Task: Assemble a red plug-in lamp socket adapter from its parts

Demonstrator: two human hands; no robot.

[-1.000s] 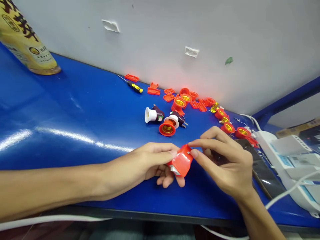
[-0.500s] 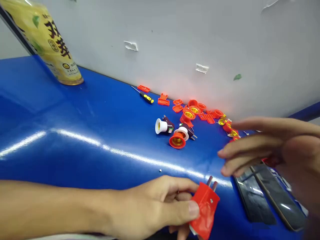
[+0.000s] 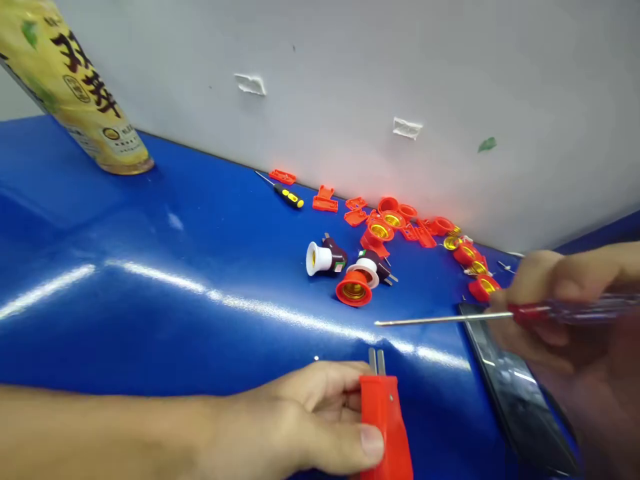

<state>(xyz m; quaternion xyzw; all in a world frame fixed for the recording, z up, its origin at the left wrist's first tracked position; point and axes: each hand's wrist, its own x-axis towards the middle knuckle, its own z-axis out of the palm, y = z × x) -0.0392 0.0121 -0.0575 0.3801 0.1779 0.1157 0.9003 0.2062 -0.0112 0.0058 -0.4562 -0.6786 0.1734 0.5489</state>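
Note:
Near the bottom of the head view, my left hand (image 3: 320, 420) is closed round a red two-pin plug (image 3: 383, 413), its metal pins pointing away from me. A small screw shows on the plug's face; its lower end runs out of the picture. At the right my right hand (image 3: 565, 320), partly blurred, grips the reddish clear handle of a screwdriver (image 3: 445, 320). Its long shaft points left, with the tip above the table and apart from the plug. Beyond the plug lie a red lamp socket (image 3: 354, 288) and white-and-brown plug-in lamp sockets (image 3: 323, 257).
Along the wall lie several red plastic parts (image 3: 356, 212) and brass-lined sockets (image 3: 465, 253). A black and yellow screwdriver (image 3: 287, 195) rests farther back. A yellow drink bottle (image 3: 95, 100) stands at the left. A dark phone (image 3: 520, 393) lies under my right hand.
My right hand, previously extended with no screwdriver visible, now holds one pointing left. My left hand has shifted the plug slightly left and turned it more upright in view.

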